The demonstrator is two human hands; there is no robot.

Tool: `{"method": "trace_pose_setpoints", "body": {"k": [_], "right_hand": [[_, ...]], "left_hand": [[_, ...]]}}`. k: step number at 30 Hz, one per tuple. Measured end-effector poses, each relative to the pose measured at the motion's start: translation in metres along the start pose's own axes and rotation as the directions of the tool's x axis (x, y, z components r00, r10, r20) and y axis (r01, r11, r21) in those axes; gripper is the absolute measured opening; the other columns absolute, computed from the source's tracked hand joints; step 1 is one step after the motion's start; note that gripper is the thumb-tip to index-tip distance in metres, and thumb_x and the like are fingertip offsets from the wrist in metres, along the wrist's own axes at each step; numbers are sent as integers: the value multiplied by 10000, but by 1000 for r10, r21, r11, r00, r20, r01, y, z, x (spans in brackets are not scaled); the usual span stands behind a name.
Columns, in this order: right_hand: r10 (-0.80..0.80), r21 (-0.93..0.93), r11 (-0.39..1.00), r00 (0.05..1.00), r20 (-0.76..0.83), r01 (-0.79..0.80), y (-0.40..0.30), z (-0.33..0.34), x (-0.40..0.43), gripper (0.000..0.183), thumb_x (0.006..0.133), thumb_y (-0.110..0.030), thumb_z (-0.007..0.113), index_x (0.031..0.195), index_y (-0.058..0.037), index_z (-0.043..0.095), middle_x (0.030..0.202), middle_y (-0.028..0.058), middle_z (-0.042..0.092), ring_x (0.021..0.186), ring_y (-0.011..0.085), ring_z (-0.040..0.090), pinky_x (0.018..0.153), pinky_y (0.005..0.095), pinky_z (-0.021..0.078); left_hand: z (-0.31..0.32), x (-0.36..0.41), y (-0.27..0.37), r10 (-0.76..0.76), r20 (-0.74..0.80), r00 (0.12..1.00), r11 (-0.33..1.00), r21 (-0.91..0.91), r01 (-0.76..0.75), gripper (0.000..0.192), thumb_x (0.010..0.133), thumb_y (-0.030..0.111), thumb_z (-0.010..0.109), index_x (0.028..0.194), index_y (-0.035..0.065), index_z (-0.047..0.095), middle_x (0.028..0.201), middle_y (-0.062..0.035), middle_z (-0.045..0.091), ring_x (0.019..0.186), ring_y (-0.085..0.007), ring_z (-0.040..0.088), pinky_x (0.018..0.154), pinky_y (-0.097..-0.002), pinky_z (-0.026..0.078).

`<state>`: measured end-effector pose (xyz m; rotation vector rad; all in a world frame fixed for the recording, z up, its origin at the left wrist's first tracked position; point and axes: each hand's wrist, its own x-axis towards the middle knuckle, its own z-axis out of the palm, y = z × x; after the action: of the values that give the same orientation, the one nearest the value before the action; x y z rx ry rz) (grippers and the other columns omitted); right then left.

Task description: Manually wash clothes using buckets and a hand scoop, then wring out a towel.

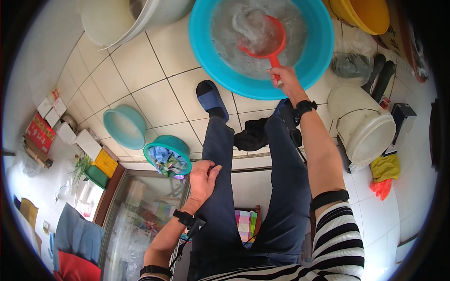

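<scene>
My right hand [286,80] grips the handle of a red plastic ladle [283,37] over a large blue plastic basin [318,52]. The ladle's bowl is tilted in the cloudy grey water [226,52], which looks stirred and blurred around it. My left hand [205,181] rests on my thigh, its fingers loosely curled and apart, holding nothing. Between my feet a crumpled black cloth [250,135] lies on the tiles.
A pale blue basin [124,127] and a green basin of clothes [168,139] stand at the left. A white lidded bucket [357,119] is at the right, with a plastic bag [353,65] behind it. A large white tub [147,28] and a yellow bucket [381,15] flank the blue basin.
</scene>
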<state>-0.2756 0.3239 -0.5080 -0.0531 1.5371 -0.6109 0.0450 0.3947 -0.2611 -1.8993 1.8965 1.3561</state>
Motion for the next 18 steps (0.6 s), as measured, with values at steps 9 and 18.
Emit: {"method": "trace_pose_setpoints", "body": {"k": [9, 18], "right_hand": [[-5, 512, 846, 957, 289, -150, -19, 41, -83, 118, 716, -8, 640, 772, 0, 536, 562, 13, 471, 424, 104, 433, 384, 227, 310], [-177, 367, 928, 945, 276, 67, -126, 84, -173, 105, 728, -41, 608, 740, -28, 504, 536, 2, 411, 409, 88, 384, 381, 234, 273]], "left_hand": [[-7, -2, -12, 44, -36, 998, 999, -5, -44, 173, 740, 127, 677, 772, 12, 552, 676, -124, 535, 634, -289, 515, 585, -382, 422], [-58, -9, -47, -158, 133, 978, 976, -127, 175, 210, 745, 176, 671, 790, 4, 560, 665, -140, 575, 597, -276, 559, 577, -355, 454]]}}
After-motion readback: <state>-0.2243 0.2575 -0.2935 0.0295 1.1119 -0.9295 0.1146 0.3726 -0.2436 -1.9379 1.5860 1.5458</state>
